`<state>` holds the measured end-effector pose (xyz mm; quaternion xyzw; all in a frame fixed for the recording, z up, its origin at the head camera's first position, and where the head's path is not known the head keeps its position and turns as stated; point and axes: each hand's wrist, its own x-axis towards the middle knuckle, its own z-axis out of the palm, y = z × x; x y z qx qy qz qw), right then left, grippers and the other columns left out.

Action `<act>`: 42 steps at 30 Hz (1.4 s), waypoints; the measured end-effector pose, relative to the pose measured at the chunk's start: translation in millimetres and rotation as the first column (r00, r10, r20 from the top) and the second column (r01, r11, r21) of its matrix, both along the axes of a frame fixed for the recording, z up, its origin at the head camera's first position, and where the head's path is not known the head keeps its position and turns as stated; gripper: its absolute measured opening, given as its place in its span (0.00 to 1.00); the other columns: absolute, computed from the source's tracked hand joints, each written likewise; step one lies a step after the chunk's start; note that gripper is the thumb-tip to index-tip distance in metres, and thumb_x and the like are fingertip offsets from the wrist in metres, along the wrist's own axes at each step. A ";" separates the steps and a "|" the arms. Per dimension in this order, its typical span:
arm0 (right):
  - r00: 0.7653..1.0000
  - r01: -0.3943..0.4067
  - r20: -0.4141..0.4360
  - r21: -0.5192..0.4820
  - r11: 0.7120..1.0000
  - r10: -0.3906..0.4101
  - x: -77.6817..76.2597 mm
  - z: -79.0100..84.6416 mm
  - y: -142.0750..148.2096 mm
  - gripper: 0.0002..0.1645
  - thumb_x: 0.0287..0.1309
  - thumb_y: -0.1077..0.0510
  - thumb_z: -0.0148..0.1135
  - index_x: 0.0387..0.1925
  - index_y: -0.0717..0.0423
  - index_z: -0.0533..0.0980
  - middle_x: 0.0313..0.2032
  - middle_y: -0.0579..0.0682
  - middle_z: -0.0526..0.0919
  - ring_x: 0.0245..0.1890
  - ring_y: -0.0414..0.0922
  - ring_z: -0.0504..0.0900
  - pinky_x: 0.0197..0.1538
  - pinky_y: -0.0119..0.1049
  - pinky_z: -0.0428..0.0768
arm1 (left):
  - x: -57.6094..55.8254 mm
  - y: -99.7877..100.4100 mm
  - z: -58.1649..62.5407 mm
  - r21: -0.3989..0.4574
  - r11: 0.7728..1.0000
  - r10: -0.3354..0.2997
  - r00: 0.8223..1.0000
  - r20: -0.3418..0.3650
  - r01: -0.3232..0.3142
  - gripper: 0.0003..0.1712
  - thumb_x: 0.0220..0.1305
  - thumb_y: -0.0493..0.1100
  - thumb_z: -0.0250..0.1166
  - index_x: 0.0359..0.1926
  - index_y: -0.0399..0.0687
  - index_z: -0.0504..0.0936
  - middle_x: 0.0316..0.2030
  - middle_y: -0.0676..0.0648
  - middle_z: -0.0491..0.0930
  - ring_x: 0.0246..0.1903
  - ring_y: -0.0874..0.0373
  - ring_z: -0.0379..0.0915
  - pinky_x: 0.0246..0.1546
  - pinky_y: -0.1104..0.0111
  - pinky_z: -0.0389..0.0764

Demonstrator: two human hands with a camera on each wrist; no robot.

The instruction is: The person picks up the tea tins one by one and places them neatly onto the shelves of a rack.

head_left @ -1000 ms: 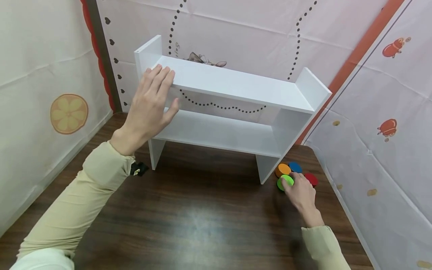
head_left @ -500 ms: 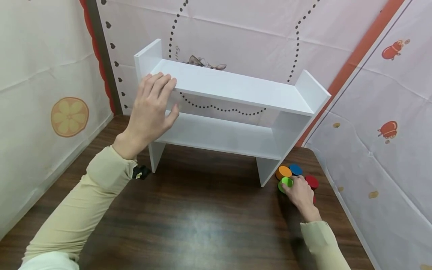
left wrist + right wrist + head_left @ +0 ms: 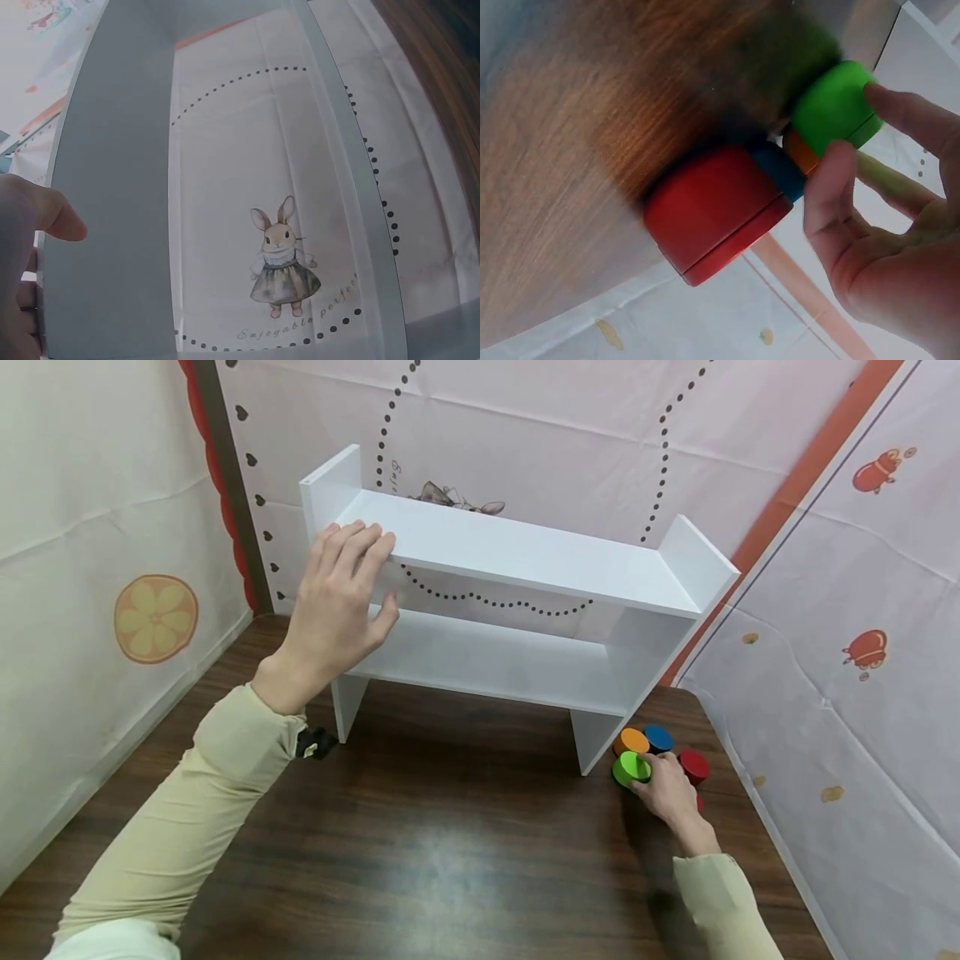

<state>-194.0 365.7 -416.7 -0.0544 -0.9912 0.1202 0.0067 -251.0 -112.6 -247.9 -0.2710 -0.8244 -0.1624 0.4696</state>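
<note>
My left hand (image 3: 333,597) rests its fingertips on the top board of a white two-tier shelf (image 3: 517,539), near its left end. The thumb hangs apart below the front edge; the left wrist view shows it in front of the board's underside. At the right foot of the shelf, my right hand (image 3: 670,785) pinches a green round tub (image 3: 832,105) between thumb and fingers. An orange tub (image 3: 632,741) and a blue tub (image 3: 658,739) stand just behind it. A red tub (image 3: 716,210) stands beside the hand, with another red piece partly hidden behind the hand.
The shelf stands on a dark brown wooden table (image 3: 420,852). Printed cloth walls (image 3: 847,710) close in the back and both sides. A black item (image 3: 315,742) shows by the left sleeve.
The green tub's top looked tipped half a second ago and now faces up, slightly farther left. My right hand has shifted little; the left hand keeps its place on the shelf.
</note>
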 end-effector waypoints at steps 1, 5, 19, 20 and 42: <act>1.000 -0.005 -0.003 -0.003 1.000 0.005 0.3 -0.5 0.4 0.34 0.52 0.55 0.67 0.59 0.66 0.71 0.54 0.72 0.72 0.46 0.66 0.77 0.41 0.59 0.79 | -0.1 0.1 0.1 0.000 1.000 -0.001 1.000 -0.002 0.001 0.31 0.56 0.38 0.60 0.62 0.34 0.70 0.61 0.34 0.71 0.65 0.40 0.60 0.74 0.55 0.51; 1.000 -0.012 -0.024 -0.032 0.999 0.011 1.9 -3.8 0.1 0.34 0.51 0.54 0.69 0.59 0.64 0.70 0.51 0.70 0.77 0.43 0.62 0.79 0.38 0.56 0.79 | -0.3 0.4 -0.2 0.004 1.000 -0.003 1.000 -0.008 0.003 0.31 0.55 0.37 0.60 0.61 0.35 0.70 0.61 0.34 0.71 0.65 0.40 0.60 0.74 0.55 0.51; 0.995 -0.020 -0.101 -0.124 0.992 0.008 4.5 -6.8 -4.9 0.36 0.50 0.52 0.70 0.58 0.65 0.69 0.48 0.66 0.80 0.42 0.56 0.78 0.43 0.53 0.80 | 1.0 -1.4 2.8 -0.036 0.999 0.012 1.000 0.012 -0.011 0.33 0.53 0.37 0.63 0.62 0.35 0.68 0.61 0.34 0.70 0.65 0.39 0.60 0.74 0.54 0.50; 0.993 -0.030 -0.116 -0.121 0.992 0.015 5.8 -5.6 -5.6 0.37 0.50 0.52 0.70 0.58 0.66 0.70 0.49 0.66 0.79 0.43 0.56 0.78 0.43 0.53 0.79 | 1.1 -1.6 2.8 -0.040 0.999 0.013 1.000 0.015 -0.013 0.34 0.53 0.38 0.63 0.62 0.35 0.68 0.61 0.33 0.70 0.65 0.39 0.59 0.74 0.54 0.50; 0.940 -0.135 -0.328 -0.095 0.986 0.097 37.3 45.1 -28.9 0.37 0.52 0.49 0.67 0.56 0.69 0.70 0.47 0.64 0.75 0.40 0.54 0.75 0.38 0.44 0.75 | 0.1 -1.4 0.2 -0.005 1.000 -0.008 1.000 0.021 0.008 0.33 0.52 0.36 0.62 0.62 0.35 0.69 0.62 0.34 0.70 0.67 0.40 0.59 0.74 0.55 0.49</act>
